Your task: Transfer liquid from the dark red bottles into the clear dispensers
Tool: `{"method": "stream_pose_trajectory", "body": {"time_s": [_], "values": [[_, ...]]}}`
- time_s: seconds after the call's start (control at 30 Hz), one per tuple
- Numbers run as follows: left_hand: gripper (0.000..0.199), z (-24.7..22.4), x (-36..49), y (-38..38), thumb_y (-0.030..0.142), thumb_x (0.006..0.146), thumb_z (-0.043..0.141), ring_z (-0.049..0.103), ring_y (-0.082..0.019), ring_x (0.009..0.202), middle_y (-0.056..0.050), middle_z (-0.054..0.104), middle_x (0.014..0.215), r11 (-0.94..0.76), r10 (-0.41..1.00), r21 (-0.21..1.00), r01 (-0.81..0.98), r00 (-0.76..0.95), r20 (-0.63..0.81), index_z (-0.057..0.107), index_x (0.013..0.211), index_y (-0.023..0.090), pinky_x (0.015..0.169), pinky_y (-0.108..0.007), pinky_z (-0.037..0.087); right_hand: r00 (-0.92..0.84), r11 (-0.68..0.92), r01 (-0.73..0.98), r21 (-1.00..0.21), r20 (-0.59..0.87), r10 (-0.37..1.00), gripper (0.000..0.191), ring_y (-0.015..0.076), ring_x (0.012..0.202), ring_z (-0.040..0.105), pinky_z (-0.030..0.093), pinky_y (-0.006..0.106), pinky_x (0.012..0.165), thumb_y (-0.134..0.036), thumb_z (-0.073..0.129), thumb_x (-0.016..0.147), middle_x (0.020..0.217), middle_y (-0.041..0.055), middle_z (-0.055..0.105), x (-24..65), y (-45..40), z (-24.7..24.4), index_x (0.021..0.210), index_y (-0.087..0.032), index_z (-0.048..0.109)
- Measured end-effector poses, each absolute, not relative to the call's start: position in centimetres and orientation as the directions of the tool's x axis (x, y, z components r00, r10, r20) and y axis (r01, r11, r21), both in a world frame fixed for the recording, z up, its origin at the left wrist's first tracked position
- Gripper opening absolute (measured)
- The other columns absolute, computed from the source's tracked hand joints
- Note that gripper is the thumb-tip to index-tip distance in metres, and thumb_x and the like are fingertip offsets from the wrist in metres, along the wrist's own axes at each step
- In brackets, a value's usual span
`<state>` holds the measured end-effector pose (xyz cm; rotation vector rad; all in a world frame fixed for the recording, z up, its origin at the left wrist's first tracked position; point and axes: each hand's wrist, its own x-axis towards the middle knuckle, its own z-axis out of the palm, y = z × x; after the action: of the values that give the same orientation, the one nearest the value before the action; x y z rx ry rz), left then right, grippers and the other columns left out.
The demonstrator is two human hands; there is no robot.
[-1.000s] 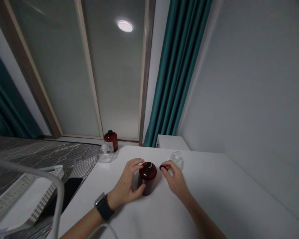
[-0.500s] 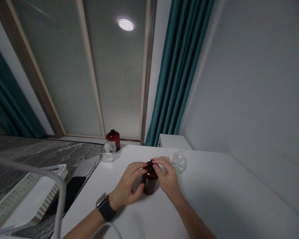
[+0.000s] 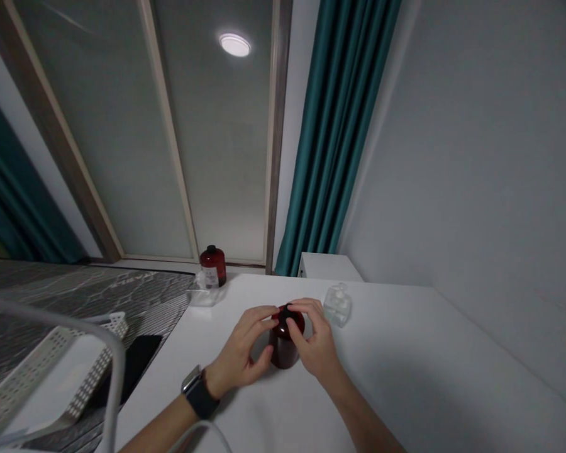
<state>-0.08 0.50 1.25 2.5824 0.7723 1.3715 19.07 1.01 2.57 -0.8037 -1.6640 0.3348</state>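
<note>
A dark red-brown bottle (image 3: 283, 351) with a black cap (image 3: 284, 313) stands upright on the white table (image 3: 283, 412). My left hand (image 3: 245, 346), with a watch at its wrist, is wrapped about the bottle's left side, fingertips at its shoulder and thumb low down. From the right, my right hand (image 3: 315, 340) pinches the black cap between thumb and fingers. A small clear bottle (image 3: 338, 306) stands just beyond my right hand.
At the table's far left corner are another red-brown bottle (image 3: 213, 264) with a label and a clear tray (image 3: 204, 297). A white perforated basket (image 3: 33, 358) lies lower left, near a curved pale bar (image 3: 116, 377). A white cabinet (image 3: 330, 267) stands behind the table.
My right thumb and fingers have shifted slightly on the cap, the thumb moving left. The left hand stays on the bottle. The view has tilted a little.
</note>
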Motion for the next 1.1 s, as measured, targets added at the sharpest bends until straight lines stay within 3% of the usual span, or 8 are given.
{"method": "stream_pose_trajectory", "body": {"time_s": [0.1,0.27,0.43,0.63,0.77,0.93,1.1], "values": [[0.046,1.3,0.0,0.5,0.016,0.087,0.050,0.056,-0.030,0.122,-0.014,0.059,0.132,-0.862,0.490,0.326,0.389,0.468,0.735,0.046,0.132,0.026,0.098,-0.048,0.049,-0.039,0.698,0.339,-0.631,0.732,0.680,0.017,0.0232,0.097,0.061,0.052,0.041,0.088,-0.016,0.061,0.086,0.097,0.0069,0.066,19.2,0.8,2.4,0.100,-0.024,0.066],[0.045,1.3,0.0,0.4,0.016,0.088,0.050,0.056,-0.030,0.122,-0.013,0.059,0.131,-0.861,0.492,0.335,0.383,0.461,0.739,0.046,0.131,0.026,0.098,-0.048,0.049,-0.074,0.692,0.268,-0.670,0.702,0.708,0.022,0.0235,0.111,0.062,0.050,0.044,0.099,-0.014,0.056,0.088,0.115,0.0092,0.067,19.3,0.7,2.1,0.106,-0.024,0.064],[0.045,1.3,0.1,0.4,0.014,0.088,0.049,0.054,-0.029,0.122,-0.013,0.057,0.132,-0.863,0.491,0.344,0.369,0.459,0.740,0.046,0.131,0.025,0.098,-0.047,0.049,-0.008,0.682,0.314,-0.660,0.717,0.697,0.018,0.0228,0.102,0.063,0.052,0.041,0.093,-0.016,0.059,0.088,0.103,0.0077,0.065,19.2,0.6,1.8,0.103,-0.024,0.064],[0.046,1.2,0.2,0.5,0.013,0.087,0.049,0.053,-0.028,0.121,-0.014,0.056,0.131,-0.870,0.478,0.330,0.367,0.460,0.748,0.045,0.131,0.024,0.098,-0.047,0.048,-0.035,0.682,0.243,-0.690,0.696,0.717,0.018,0.0225,0.117,0.061,0.048,0.042,0.103,-0.016,0.054,0.091,0.120,0.0091,0.065,18.9,0.6,1.2,0.106,-0.024,0.059],[0.045,1.1,0.2,0.5,0.013,0.087,0.049,0.052,-0.029,0.122,-0.014,0.055,0.131,-0.865,0.489,0.341,0.368,0.466,0.737,0.045,0.131,0.024,0.098,-0.048,0.048,0.012,0.664,0.286,-0.691,0.696,0.718,0.020,0.0236,0.114,0.061,0.049,0.043,0.102,-0.018,0.057,0.090,0.113,0.0091,0.064,18.9,0.6,0.9,0.110,-0.024,0.059],[0.045,0.9,0.1,0.6,0.013,0.087,0.049,0.052,-0.029,0.123,-0.014,0.055,0.133,-0.866,0.488,0.342,0.365,0.466,0.738,0.045,0.131,0.024,0.099,-0.048,0.048,-0.043,0.650,0.262,-0.714,0.664,0.746,0.030,0.0227,0.118,0.060,0.049,0.040,0.103,-0.017,0.054,0.092,0.122,0.0089,0.065,19.0,0.5,0.9,0.121,-0.024,0.057],[0.045,0.8,0.1,0.6,0.013,0.088,0.049,0.052,-0.030,0.123,-0.015,0.055,0.133,-0.867,0.486,0.341,0.364,0.463,0.741,0.046,0.131,0.023,0.098,-0.049,0.048,0.001,0.646,0.295,-0.704,0.676,0.737,0.028,0.0232,0.114,0.060,0.049,0.041,0.102,-0.019,0.056,0.091,0.117,0.0087,0.064,18.9,0.5,0.9,0.119,-0.023,0.059]]}}
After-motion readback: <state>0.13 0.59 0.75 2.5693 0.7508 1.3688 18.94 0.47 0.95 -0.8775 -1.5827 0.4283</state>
